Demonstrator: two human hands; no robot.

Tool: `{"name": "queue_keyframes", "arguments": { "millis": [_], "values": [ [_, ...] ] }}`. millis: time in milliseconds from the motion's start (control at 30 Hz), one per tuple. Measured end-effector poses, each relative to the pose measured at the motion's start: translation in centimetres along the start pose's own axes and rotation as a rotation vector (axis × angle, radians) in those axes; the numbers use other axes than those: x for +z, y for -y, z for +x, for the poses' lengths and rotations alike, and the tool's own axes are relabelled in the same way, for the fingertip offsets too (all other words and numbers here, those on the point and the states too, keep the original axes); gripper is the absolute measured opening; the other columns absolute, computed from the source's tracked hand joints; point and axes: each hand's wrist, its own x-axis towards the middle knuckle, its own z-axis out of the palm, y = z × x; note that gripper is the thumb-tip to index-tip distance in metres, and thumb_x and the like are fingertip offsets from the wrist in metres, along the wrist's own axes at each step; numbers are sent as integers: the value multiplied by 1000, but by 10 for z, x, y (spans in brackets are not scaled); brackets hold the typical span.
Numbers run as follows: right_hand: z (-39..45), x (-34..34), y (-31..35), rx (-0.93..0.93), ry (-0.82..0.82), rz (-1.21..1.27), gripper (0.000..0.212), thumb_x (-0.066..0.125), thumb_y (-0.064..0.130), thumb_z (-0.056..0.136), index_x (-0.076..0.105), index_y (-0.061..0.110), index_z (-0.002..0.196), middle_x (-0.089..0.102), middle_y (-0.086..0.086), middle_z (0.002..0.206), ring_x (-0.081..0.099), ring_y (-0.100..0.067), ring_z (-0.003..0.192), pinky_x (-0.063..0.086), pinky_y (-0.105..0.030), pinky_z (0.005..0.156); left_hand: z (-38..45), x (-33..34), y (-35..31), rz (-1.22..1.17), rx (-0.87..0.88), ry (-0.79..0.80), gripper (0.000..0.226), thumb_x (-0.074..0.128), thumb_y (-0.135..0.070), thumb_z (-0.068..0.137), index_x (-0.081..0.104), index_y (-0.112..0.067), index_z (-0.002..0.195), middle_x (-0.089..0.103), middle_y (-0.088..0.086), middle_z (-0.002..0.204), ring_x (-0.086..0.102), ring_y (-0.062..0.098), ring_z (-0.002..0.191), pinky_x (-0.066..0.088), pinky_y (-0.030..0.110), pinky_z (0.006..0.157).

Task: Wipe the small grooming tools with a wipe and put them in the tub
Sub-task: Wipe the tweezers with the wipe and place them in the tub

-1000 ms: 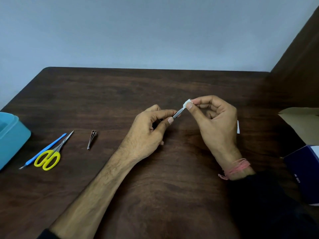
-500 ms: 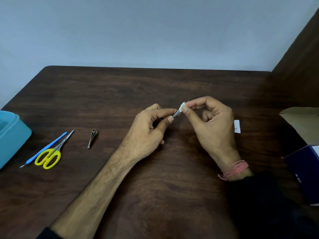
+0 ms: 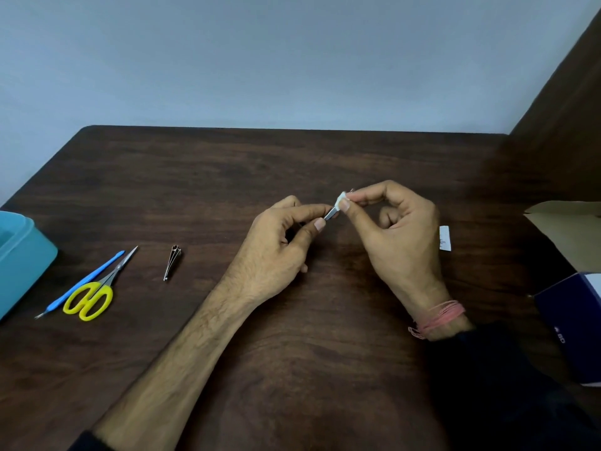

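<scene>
My hands meet above the dark wooden table [image 3: 292,164].
My left hand [image 3: 279,242] pinches a slim silver metal tool [image 3: 330,213]; my right hand [image 3: 393,229], fingers curled, pinches a small white wipe [image 3: 341,200] around its tip, far right of the teal plastic tub [image 3: 22,258].

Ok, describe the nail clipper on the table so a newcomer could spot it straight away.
Start at the teal tub on the left edge of the dark wooden table. Moving right, pass the blue-handled tool and the yellow-handled scissors lying side by side. The nail clipper lies alone just beyond them: short, all bare metal, with no coloured handle.
</scene>
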Motion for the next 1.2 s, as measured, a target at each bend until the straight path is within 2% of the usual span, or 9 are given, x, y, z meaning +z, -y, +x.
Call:
{"name": "queue_keyframes", "arguments": {
  "millis": [167,300,433,533,667,800,933,1067,1200],
  "values": [
    [-1,0,1,-7,41,0,7,89,25,94,82,24,93,76,18,77,37,-17,42,29,-40,40,1,0,0,1,-7,1,28,65,-18,112,80,-24,136,56,-6,97,65,5,78,60,23,56],
    [0,1,2,-6,0,-16,7,89,27,94,82,25,93,78,12,77,38,-27,43,29,-38,41,1,-1,-1,5,-3,4,28,65,-18,112,80,-26,134,58,-4,99,66,5,77,60,23,55],
    [-2,2,5,-37,60,-21,7,90,23,94,83,22,94,65,29,64,33,-11,42,28,-30,43,0,-1,-1,-7,-4,4,29,64,-19,113,79,-26,136,56,-6,98,65,6,76,60,23,56],
    [0,1,1,-33,-17,-45,7,90,27,94,83,26,93,68,22,66,35,-13,43,29,-30,45,1,-1,-1,-9,-14,-5,28,66,-18,112,80,-24,135,57,-8,97,65,5,76,59,23,55],
    [-2,3,5,-101,50,-91,8,92,27,91,85,27,91,53,18,55,38,-14,44,36,-24,52,1,-1,0,-16,-13,-11,29,65,-19,112,80,-29,135,59,-7,98,66,5,77,60,23,57],
    [1,2,4,-115,-18,-125,9,95,26,88,87,27,92,57,20,63,43,-16,47,36,-23,54,1,0,1,-23,-21,-19,28,66,-20,112,80,-28,135,61,-8,98,66,5,75,61,25,57],
    [-4,4,8,-146,71,-123,9,94,20,88,87,25,91,62,27,68,44,-15,46,36,-18,53,1,-1,1,-26,0,-16,28,66,-23,112,80,-32,134,62,-5,100,68,8,80,63,28,57],
    [0,3,4,-111,8,-100,7,93,24,90,86,26,93,71,19,75,44,-17,46,35,-22,52,2,0,1,-20,-11,-18,28,67,-19,111,80,-27,134,62,-3,99,66,5,79,61,25,56],
    [-3,4,6,-106,61,-90,8,94,25,89,87,28,92,56,17,55,40,-12,45,33,-19,52,1,-1,1,-14,8,-15,28,67,-19,112,81,-29,133,59,-3,98,64,5,75,63,28,57]
  ]
}}
